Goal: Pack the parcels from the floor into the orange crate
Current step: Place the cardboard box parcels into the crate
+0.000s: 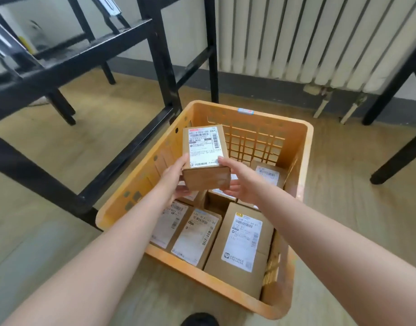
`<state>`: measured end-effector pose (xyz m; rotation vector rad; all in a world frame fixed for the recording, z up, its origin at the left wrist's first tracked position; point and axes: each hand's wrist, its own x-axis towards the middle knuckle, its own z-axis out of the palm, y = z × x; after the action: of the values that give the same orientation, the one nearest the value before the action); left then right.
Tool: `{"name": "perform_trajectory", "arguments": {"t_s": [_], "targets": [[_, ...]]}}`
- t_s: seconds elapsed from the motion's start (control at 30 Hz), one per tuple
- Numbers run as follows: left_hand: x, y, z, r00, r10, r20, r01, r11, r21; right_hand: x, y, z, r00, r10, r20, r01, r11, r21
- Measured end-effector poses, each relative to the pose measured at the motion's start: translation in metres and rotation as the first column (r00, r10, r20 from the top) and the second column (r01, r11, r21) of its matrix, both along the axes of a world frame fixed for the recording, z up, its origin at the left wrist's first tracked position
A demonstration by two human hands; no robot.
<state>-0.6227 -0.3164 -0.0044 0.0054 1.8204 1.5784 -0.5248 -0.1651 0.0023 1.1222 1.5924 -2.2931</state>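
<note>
A brown cardboard parcel (pixel 205 156) with a white shipping label is held above the middle of the orange crate (pixel 305 147). My left hand (pixel 172 178) grips its near left end, thumb along the side. My right hand (pixel 242 182) grips its near right end, thumb on the label. Inside the crate lie several labelled parcels: one at the near right (pixel 243 245), one at the near middle (pixel 197 236), one at the near left (pixel 169 222) and one at the far right (pixel 268 175).
The crate stands on a wood-look floor (pixel 61 231). A black metal table frame (pixel 122 147) runs close along its left side. A white radiator (pixel 319 38) lines the back wall. Another black table leg (pixel 399 158) stands to the right. A dark shoe tip (pixel 200 320) shows at the bottom.
</note>
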Motion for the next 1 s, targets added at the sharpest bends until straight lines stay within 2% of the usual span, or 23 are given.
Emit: {"name": "perform_trajectory", "arguments": {"t_s": [0.07,0.17,0.37,0.53,0.7,0.77,0.87,0.93,1.0], "targets": [[-0.003,0.001,-0.009,0.999,0.024,0.035,-0.023,0.999,-0.035,-0.005,0.001,-0.008,0.996,-0.094,0.006,0.094,0.993,-0.069],[-0.008,0.007,-0.024,1.0,-0.002,0.02,0.005,0.991,-0.132,-0.008,0.005,-0.022,0.992,-0.126,0.022,0.128,0.989,-0.08],[-0.019,0.017,-0.043,0.987,-0.151,-0.057,0.133,0.961,-0.241,-0.014,0.013,-0.048,0.993,0.063,0.096,-0.063,0.998,0.003],[-0.033,0.019,-0.053,0.987,-0.088,-0.131,0.048,0.957,-0.286,-0.037,0.003,-0.065,0.993,0.081,0.085,-0.087,0.994,0.067],[-0.05,0.014,-0.06,0.943,0.021,-0.332,-0.121,0.952,-0.283,-0.055,-0.013,-0.07,0.999,0.034,0.032,-0.037,0.996,0.086],[-0.053,0.011,-0.063,0.896,0.005,-0.444,-0.174,0.924,-0.34,-0.058,-0.022,-0.072,0.998,0.061,0.029,-0.065,0.983,0.172],[-0.055,0.001,-0.065,0.75,-0.107,-0.652,-0.247,0.87,-0.426,-0.063,-0.029,-0.073,0.992,0.104,0.069,-0.121,0.939,0.323],[-0.053,-0.006,-0.063,0.609,-0.283,-0.74,-0.226,0.833,-0.505,-0.065,-0.031,-0.072,0.985,0.127,0.112,-0.162,0.904,0.396],[-0.05,-0.008,-0.055,0.442,-0.507,-0.74,-0.198,0.749,-0.632,-0.065,-0.033,-0.07,0.979,0.148,0.142,-0.196,0.877,0.439]]}}
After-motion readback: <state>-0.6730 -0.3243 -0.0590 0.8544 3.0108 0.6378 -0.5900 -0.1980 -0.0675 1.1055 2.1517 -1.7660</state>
